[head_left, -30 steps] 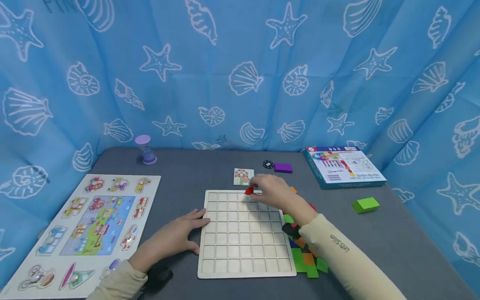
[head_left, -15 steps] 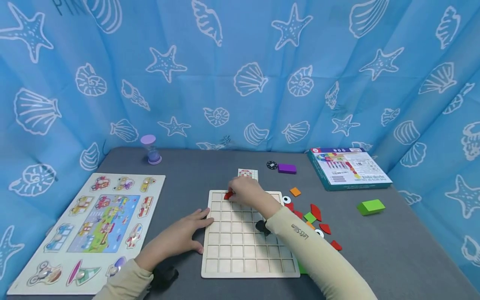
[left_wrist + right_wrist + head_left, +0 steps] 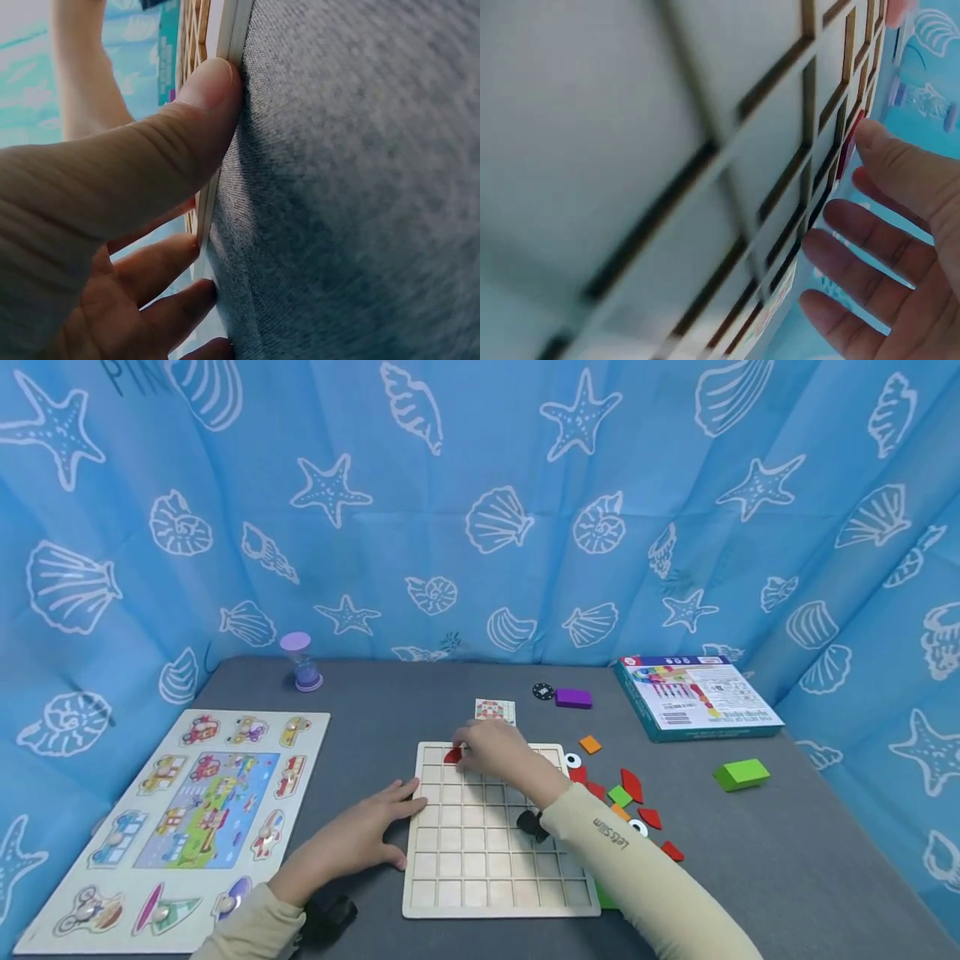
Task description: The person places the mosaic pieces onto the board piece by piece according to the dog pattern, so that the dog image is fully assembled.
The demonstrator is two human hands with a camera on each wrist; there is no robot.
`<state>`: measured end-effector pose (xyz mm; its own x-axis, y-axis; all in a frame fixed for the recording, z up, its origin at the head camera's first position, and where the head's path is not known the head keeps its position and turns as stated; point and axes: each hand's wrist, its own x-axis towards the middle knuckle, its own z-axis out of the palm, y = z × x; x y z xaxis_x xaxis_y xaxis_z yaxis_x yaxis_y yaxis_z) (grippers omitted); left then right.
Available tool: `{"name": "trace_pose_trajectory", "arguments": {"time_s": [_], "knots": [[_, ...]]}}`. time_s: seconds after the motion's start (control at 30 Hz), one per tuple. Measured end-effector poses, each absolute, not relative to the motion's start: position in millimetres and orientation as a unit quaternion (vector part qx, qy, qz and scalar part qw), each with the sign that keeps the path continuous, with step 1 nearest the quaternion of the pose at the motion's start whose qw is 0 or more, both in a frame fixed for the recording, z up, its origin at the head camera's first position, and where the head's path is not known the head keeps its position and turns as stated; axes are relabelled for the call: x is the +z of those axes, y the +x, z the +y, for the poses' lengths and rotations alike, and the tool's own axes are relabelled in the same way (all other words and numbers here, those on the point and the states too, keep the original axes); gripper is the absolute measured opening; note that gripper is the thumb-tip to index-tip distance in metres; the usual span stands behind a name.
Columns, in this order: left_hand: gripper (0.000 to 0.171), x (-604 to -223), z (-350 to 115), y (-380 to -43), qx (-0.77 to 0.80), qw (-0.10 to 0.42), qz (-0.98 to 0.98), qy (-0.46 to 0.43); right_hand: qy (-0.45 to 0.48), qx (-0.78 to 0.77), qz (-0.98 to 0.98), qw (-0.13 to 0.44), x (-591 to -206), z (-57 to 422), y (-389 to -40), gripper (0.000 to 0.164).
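Note:
A pale wooden grid board [image 3: 463, 866] lies in front of me. In its far row, toward the left corner, a red quarter-round tile [image 3: 452, 756] sits at a cell. My right hand [image 3: 492, 748] is over the far edge; in the right wrist view its thumb tip is right at the red tile [image 3: 850, 146], with the other fingers spread loosely. My left hand [image 3: 363, 827] rests at the board's left side, fingers extended. The left wrist view has its thumb [image 3: 206, 94] against the board's edge and the fingertips touching farther along.
Red, green and orange tiles [image 3: 631, 786] and white eye-like discs [image 3: 573, 760] lie right of the board, partly under my right sleeve. A pattern card [image 3: 495, 710], purple block [image 3: 573, 698], box [image 3: 697, 697], green block [image 3: 741, 774], hourglass [image 3: 303, 662] and vehicle puzzle [image 3: 300, 793] surround it.
My right hand has moved left along the board's far edge with the red tile, which now lies lower at a cell. The left hand has stayed at the board's side.

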<state>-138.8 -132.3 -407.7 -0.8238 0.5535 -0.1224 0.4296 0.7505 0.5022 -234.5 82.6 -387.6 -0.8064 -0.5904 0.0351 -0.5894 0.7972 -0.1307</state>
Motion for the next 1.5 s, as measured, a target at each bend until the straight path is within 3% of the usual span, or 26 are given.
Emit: {"name": "trace_pose_trajectory", "arguments": {"time_s": [0.23, 0.4, 0.67, 0.97, 1.5], "knots": [[0.078, -407.9, -135.0, -136.9, 0.239, 0.134, 0.926, 0.259, -0.255, -0.118, 0.960, -0.008, -379.4, 149.6, -227.8, 0.022], [0.078, -408.0, -137.5, -136.9, 0.238, 0.139, 0.928, 0.250, -0.156, -0.099, 0.983, -0.021, -386.5, 204.7, -233.3, 0.025], [0.079, -410.7, -136.9, -139.5, 0.227, 0.141, 0.930, 0.254, -0.046, -0.095, 0.994, 0.043, -395.1, 239.7, -242.8, 0.032], [0.079, -411.9, -133.9, -139.6, 0.228, 0.135, 0.931, 0.251, -0.080, -0.101, 0.991, 0.043, -384.1, 220.1, -241.4, 0.027], [0.079, -412.4, -131.0, -140.0, 0.228, 0.127, 0.930, 0.258, -0.256, -0.118, 0.959, 0.028, -382.0, 104.9, -234.0, 0.018]]}}
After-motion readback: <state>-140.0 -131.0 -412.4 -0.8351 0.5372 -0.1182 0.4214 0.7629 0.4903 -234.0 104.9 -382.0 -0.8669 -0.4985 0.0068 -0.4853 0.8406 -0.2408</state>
